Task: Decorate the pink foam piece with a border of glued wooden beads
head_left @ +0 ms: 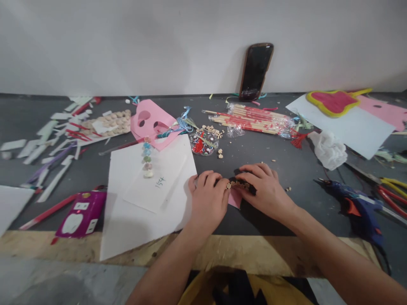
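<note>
The scene is closed off at the back by a pale wall [127, 46], and below it a dark table [273, 224] is spread with craft things. On the left half a large white sheet [121, 220] is laid, with a smaller paper [143, 199] marked "154" on top. At the far right another sheet [372, 131] is partly covered by a yellow-rimmed pink shape [333, 103]. Pink cut-out paper [152, 114] is set behind the large sheet. Packs of sticks [251, 118] are laid farther back, near a phone [257, 72] leaned upright against the wall. At the right a blue glue gun [356, 207] is placed just beside pliers [392, 201]; at the left a purple box [84, 214] is seen.

At the centre the left hand [210, 197] is rested by the sheet's right edge, with one end of a flower strip [237, 184] pinched between thumb and finger. The right hand [265, 188] is curled narrowly over the strip's other end; whether it is gripped there cannot be told. The strip is thus stretched between both hands, just above a small pink piece [234, 198]. Beyond them, loose beads [220, 153] are scattered.
</note>
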`<state>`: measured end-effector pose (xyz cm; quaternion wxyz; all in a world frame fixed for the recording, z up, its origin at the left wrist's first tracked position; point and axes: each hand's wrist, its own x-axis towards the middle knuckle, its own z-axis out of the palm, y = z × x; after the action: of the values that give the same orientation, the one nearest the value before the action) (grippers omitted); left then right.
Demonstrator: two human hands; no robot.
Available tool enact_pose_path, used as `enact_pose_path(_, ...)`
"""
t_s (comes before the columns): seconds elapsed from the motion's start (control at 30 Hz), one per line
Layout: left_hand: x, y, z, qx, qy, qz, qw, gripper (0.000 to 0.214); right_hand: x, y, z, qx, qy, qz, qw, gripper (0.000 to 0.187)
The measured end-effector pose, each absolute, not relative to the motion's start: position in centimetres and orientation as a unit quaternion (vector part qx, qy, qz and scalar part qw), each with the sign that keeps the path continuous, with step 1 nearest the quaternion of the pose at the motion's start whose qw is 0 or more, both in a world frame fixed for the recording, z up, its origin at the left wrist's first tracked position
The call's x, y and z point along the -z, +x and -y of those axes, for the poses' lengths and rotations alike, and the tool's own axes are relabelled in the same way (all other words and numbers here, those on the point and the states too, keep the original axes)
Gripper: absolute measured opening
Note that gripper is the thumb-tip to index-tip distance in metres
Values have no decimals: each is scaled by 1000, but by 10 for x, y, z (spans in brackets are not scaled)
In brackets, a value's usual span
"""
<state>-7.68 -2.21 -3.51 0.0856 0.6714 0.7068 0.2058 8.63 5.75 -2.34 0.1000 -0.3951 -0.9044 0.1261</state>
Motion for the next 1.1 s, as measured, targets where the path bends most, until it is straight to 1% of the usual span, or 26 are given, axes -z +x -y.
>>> enact_pose_path(0.27,36,-76,22,-207,671,-707,82,17,26,90,-55,-128,-381,909,111,16)
enact_pose_path(0.4,35,-77,21,-209,670,-707,85,17,26,95,-53,-120,-390,905,121,22)
enact_pose_path(0.47,36,-76,21,-211,668,-709,84,17,27,101,-52,-109,-397,903,125,22)
enact_pose_path(0.67,37,-76,22,-216,665,-710,84,16,31,111,-48,-83,-401,906,107,26)
enact_pose_path(0.87,35,-76,22,-208,666,-710,89,16,25,110,-46,-33,-403,907,116,15)
enact_pose_path(1.0,35,-76,22,-213,669,-707,87,16,18,109,-44,5,-428,894,128,17)
enact_pose_path(1.1,35,-76,22,-216,670,-705,84,17,16,103,-43,-23,-409,904,125,18)
